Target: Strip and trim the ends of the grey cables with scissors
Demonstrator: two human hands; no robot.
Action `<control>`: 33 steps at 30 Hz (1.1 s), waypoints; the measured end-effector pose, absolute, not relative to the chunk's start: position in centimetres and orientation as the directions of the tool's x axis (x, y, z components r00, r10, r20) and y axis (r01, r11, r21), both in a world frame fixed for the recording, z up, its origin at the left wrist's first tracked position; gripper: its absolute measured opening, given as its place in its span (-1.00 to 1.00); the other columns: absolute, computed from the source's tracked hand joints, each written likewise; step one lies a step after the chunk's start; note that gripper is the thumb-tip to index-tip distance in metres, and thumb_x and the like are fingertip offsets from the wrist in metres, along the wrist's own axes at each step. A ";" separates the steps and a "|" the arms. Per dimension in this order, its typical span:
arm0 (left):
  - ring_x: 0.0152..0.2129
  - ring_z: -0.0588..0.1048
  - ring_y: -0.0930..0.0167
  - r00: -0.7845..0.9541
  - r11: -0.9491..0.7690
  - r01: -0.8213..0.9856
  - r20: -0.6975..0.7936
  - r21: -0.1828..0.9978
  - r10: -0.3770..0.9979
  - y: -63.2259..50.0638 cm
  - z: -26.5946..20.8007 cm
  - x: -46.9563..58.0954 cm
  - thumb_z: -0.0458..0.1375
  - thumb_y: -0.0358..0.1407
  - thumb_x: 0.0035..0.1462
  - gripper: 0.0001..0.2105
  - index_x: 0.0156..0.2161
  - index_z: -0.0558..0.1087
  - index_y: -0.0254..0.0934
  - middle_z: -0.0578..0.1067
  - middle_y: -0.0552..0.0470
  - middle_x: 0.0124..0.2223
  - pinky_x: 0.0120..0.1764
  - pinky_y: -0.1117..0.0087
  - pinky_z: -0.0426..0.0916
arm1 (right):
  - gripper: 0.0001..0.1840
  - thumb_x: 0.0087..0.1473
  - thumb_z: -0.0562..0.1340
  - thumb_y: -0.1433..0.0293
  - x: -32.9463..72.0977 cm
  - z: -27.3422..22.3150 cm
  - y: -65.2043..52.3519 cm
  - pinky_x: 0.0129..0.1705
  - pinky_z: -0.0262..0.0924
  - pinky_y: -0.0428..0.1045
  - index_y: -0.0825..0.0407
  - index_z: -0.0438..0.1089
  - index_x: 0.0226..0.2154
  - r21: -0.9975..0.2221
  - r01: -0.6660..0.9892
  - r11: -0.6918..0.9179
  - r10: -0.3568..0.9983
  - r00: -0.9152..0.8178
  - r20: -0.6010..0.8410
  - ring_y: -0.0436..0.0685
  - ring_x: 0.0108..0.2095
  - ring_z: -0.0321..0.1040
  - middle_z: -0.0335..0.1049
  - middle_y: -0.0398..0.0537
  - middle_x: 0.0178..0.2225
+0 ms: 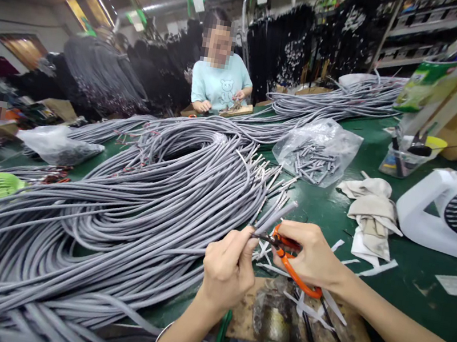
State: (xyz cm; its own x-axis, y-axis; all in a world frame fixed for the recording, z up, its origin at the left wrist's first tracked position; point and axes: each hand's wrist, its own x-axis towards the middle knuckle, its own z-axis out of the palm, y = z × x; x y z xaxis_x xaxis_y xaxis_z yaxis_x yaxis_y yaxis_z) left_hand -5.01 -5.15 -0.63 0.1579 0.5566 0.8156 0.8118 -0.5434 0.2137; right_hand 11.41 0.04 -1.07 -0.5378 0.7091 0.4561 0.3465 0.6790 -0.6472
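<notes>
In the lower middle, my left hand (228, 266) is closed with fingertips pinched on a grey cable (278, 216), whose end points up and to the right. My right hand (312, 256) grips orange-handled scissors (297, 281). Their dark blades reach left to the cable, right beside my left fingertips; whether they are closed on it I cannot tell. Just behind, white-tipped ends (265, 174) stick out from a large coiled heap of grey cables (150, 228). Below my hands, a worn metal device (277, 317) sits on a wooden board (246, 318).
A clear plastic bag (320, 151) of short grey pieces lies ahead. Crumpled cloth gloves (372, 211) and a white fan (428, 197) are on the right, with a tub of tools (404, 155) behind. Across the green table (402, 302) sits a co-worker (221, 80).
</notes>
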 end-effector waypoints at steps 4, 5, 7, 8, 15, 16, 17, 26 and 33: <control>-0.59 0.39 0.49 0.070 -0.522 0.731 0.713 0.440 0.698 -5.4 -0.2 -5.1 0.01 -0.48 0.12 -0.86 -0.24 0.39 -0.33 0.43 0.05 -0.49 -0.50 0.50 0.20 | -0.91 -0.23 0.12 0.54 11.2 -0.7 0.2 -0.50 -0.05 -0.13 0.06 0.17 -0.57 -0.672 0.338 0.659 0.712 -0.570 0.410 -0.06 -0.54 0.02 0.11 -0.21 -0.56; -0.61 0.35 0.52 0.046 -0.491 0.689 0.643 0.533 0.764 -5.4 0.0 -5.2 -0.01 -0.45 0.15 -0.87 -0.27 0.39 -0.32 0.40 0.07 -0.51 -0.52 0.50 0.16 | -0.90 -0.24 0.12 0.54 11.2 -0.7 0.2 -0.47 -0.01 -0.13 0.06 0.19 -0.53 -0.677 0.332 0.656 0.711 -0.571 0.410 -0.04 -0.51 0.07 0.14 -0.19 -0.52; -0.67 0.22 0.56 0.025 -0.403 0.575 0.476 0.713 0.879 -5.5 0.2 -5.3 -0.05 -0.38 0.19 -0.84 -0.36 0.36 -0.31 0.27 0.13 -0.58 -0.58 0.51 0.07 | -0.84 -0.25 0.13 0.54 11.1 -0.7 0.3 -0.41 0.05 -0.10 0.06 0.22 -0.47 -0.681 0.321 0.658 0.710 -0.566 0.419 0.00 -0.44 0.12 0.18 -0.14 -0.46; -0.68 0.15 0.57 0.027 -0.357 0.503 0.398 0.787 0.917 -5.5 0.3 -5.4 -0.07 -0.35 0.21 -0.80 -0.42 0.32 -0.31 0.20 0.15 -0.61 -0.60 0.51 0.02 | -0.83 -0.26 0.13 0.55 11.0 -0.8 0.3 -0.39 0.07 -0.09 0.06 0.23 -0.46 -0.682 0.316 0.659 0.709 -0.564 0.423 0.02 -0.42 0.14 0.19 -0.13 -0.45; -0.72 -0.07 0.63 0.175 -0.092 0.021 0.087 0.996 0.981 -5.1 1.0 -5.8 -0.04 -0.18 0.19 -0.68 -0.54 0.15 -0.31 -0.03 0.22 -0.63 -0.69 0.55 -0.16 | -0.89 -0.26 0.12 0.55 11.0 -1.0 0.4 -0.42 0.06 -0.10 0.07 0.23 -0.53 -0.680 0.292 0.673 0.687 -0.588 0.427 0.00 -0.47 0.12 0.24 -0.12 -0.47; -0.72 -0.08 0.63 0.194 -0.068 -0.016 0.070 0.998 0.979 -5.0 1.0 -5.9 -0.04 -0.18 0.18 -0.67 -0.55 0.13 -0.30 -0.03 0.22 -0.62 -0.70 0.56 -0.17 | -0.89 -0.26 0.11 0.55 11.0 -1.0 0.4 -0.43 0.05 -0.10 0.07 0.23 -0.54 -0.675 0.294 0.677 0.686 -0.584 0.434 -0.01 -0.47 0.11 0.24 -0.12 -0.48; -0.72 -0.08 0.64 0.210 -0.049 -0.047 0.058 0.998 0.976 -5.0 1.0 -6.0 -0.03 -0.18 0.18 -0.67 -0.56 0.12 -0.30 -0.03 0.22 -0.62 -0.70 0.57 -0.17 | -0.89 -0.26 0.11 0.55 11.0 -1.1 0.3 -0.43 0.03 -0.11 0.07 0.23 -0.54 -0.668 0.295 0.683 0.684 -0.580 0.442 -0.01 -0.48 0.10 0.24 -0.12 -0.48; -0.75 -0.14 0.66 0.343 0.084 -0.183 -0.017 0.980 0.939 -4.4 0.8 -6.6 0.02 -0.10 0.12 -0.65 -0.54 0.19 -0.33 -0.05 0.25 -0.63 -0.72 0.60 -0.16 | -0.84 -0.22 0.15 0.53 11.1 -0.9 0.1 -0.56 -0.16 -0.14 0.06 0.12 -0.66 -0.624 0.334 0.706 0.675 -0.584 0.452 -0.10 -0.60 -0.13 -0.03 -0.27 -0.63; -0.73 -0.10 0.60 0.168 -0.069 0.049 0.060 0.996 0.984 -4.1 0.7 -6.0 -0.10 -0.11 0.19 -0.67 -0.42 0.28 -0.33 -0.07 0.23 -0.62 -0.68 0.55 -0.15 | -0.74 -0.06 0.21 0.24 12.6 0.5 1.8 -0.54 0.02 -0.12 0.06 0.20 -0.56 -0.835 0.324 0.444 0.892 -0.245 0.379 -0.06 -0.60 0.06 0.13 -0.22 -0.63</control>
State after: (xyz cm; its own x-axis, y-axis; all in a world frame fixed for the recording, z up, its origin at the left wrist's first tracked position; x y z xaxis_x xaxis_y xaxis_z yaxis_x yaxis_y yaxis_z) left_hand -6.02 -4.11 0.74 0.1684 0.9839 0.0596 0.0485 -0.0687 0.9965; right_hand 12.60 1.80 0.47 -0.2449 0.8923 0.3792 0.3244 0.4440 -0.8352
